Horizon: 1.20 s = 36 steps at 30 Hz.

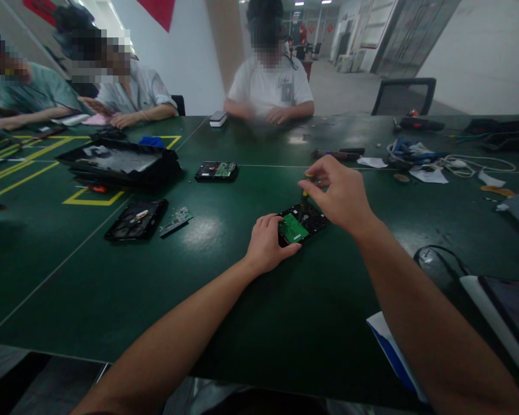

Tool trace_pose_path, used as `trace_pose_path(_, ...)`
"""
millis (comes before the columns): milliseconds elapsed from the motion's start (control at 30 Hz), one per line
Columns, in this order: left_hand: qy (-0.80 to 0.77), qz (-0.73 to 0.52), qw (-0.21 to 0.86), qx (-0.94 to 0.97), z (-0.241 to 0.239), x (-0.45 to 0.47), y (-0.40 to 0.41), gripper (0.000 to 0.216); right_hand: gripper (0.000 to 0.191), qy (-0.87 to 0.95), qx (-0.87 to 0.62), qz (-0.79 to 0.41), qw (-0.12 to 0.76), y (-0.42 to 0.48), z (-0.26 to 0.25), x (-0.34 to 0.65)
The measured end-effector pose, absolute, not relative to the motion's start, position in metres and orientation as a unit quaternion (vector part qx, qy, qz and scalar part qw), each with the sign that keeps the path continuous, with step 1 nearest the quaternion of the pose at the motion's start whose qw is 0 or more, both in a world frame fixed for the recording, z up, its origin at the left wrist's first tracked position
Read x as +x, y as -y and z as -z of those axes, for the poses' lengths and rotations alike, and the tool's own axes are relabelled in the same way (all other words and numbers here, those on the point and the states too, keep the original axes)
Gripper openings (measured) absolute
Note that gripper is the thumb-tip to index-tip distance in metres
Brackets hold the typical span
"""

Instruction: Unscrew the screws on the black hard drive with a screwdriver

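A black hard drive [313,219] with a green circuit board [292,228] lies on the dark green table [199,288] in front of me. My left hand [266,245] grips the drive's near left edge, fingers curled round it. My right hand [339,193] pinches the top of a small screwdriver [303,203] that stands upright on the drive, its tip on the board side.
Another hard drive [216,170], an opened drive [136,219] and a loose circuit board [176,221] lie to the left, beside a black tray [116,161]. Cables and tools [415,153] sit at the right. A tablet [506,311] lies near right. Three people sit across the table.
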<state>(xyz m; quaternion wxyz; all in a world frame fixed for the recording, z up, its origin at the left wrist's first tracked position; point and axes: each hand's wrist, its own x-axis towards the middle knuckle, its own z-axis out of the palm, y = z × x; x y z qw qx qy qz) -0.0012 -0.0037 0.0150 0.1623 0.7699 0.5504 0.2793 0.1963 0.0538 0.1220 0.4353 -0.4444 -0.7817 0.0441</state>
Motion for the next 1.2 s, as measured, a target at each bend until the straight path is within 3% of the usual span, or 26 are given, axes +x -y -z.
trace_pose_path(133,-0.546,-0.284,0.160,0.772,-0.0142,-0.0017,0.0034,0.072,0.010,0.793,-0.440,-0.028,0.420,-0.0540,-0.1236,0.1968)
trace_pose_path(400,-0.543,-0.289,0.162,0.772,-0.0137,-0.0024,0.0036,0.070,0.016,0.778,-0.464,-0.064,0.419,-0.0493,-0.1282,0.1965)
trace_pose_path(567,-0.542,-0.284,0.163,0.774,-0.0120,-0.0026,0.0020,0.071,0.008,0.796,-0.446,-0.041,0.408,-0.0500,-0.1276,0.1958)
trace_pose_path(1200,-0.544,-0.282,0.162,0.774,-0.0146,-0.0022,0.0037,0.070,0.010,0.772,-0.457,-0.068,0.437,-0.0485,-0.1272,0.1934)
